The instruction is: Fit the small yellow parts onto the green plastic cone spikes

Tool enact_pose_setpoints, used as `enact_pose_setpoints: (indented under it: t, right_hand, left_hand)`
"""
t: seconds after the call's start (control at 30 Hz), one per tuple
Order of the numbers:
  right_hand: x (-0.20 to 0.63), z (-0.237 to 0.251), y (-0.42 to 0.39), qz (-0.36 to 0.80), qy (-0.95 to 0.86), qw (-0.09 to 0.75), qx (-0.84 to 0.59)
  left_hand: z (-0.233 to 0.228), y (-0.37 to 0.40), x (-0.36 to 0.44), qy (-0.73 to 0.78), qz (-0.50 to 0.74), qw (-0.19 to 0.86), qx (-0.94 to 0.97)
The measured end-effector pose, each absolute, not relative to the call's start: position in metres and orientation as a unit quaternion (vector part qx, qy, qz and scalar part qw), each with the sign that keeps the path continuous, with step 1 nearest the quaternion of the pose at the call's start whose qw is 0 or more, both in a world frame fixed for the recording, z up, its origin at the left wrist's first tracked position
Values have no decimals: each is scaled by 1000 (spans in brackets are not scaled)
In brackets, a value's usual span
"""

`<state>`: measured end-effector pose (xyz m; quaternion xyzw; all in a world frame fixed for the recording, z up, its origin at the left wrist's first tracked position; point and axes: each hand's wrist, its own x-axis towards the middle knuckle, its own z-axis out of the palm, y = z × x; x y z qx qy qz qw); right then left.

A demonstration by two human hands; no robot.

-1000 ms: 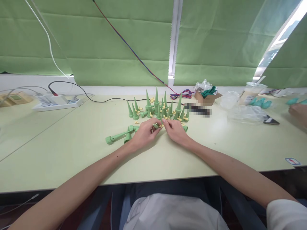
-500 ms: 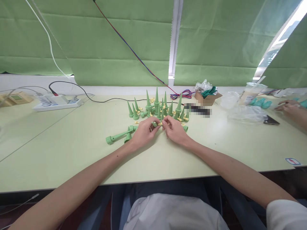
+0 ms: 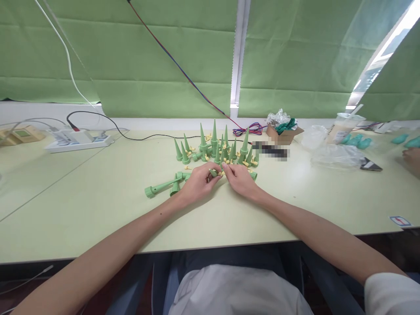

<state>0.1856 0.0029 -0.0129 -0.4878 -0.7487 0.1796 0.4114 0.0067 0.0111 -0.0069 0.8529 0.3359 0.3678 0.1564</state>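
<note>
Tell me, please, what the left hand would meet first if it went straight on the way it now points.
The left hand would most likely meet the right hand first, which lies just ahead of it; most upright green spikes stand farther back. Depth there is hard to judge.

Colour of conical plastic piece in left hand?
The conical plastic piece is green, clearest in head view.

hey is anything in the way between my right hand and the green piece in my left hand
Only a small yellow part shows between your right hand and the green piece in your left hand. The upright green cones stand beyond both hands, not in between.
</note>
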Motion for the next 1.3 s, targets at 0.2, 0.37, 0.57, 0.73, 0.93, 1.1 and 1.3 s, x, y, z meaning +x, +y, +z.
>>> enact_pose_setpoints:
  t: [0.2, 0.37, 0.57, 0.73, 0.93, 1.1, 1.3]
  right_hand:
    - [185, -10, -1, 219, -738, 425, -477]
    - [185, -11, -2, 267, -736, 430, -450]
    - [185, -12, 0, 222, -749, 417, -464]
    - [186, -12, 2, 186, -761, 402, -475]
    - [187, -13, 2, 186, -763, 400, -473]
    - [185, -14, 3, 183, -761, 404, -473]
    - [185, -13, 0, 242, -744, 416, -463]
  left_hand:
    - [-4, 11, 7, 360, 386, 150, 836]
    - [0, 10, 8, 373, 391, 157, 826]
    - [-1, 9, 8, 369, 385, 159, 831]
    - [-2, 9, 7, 359, 372, 157, 841]
    - [-4, 10, 7, 351, 366, 164, 846]
    - [-4, 10, 7, 354, 363, 159, 847]
    - [0, 8, 8, 375, 373, 158, 834]
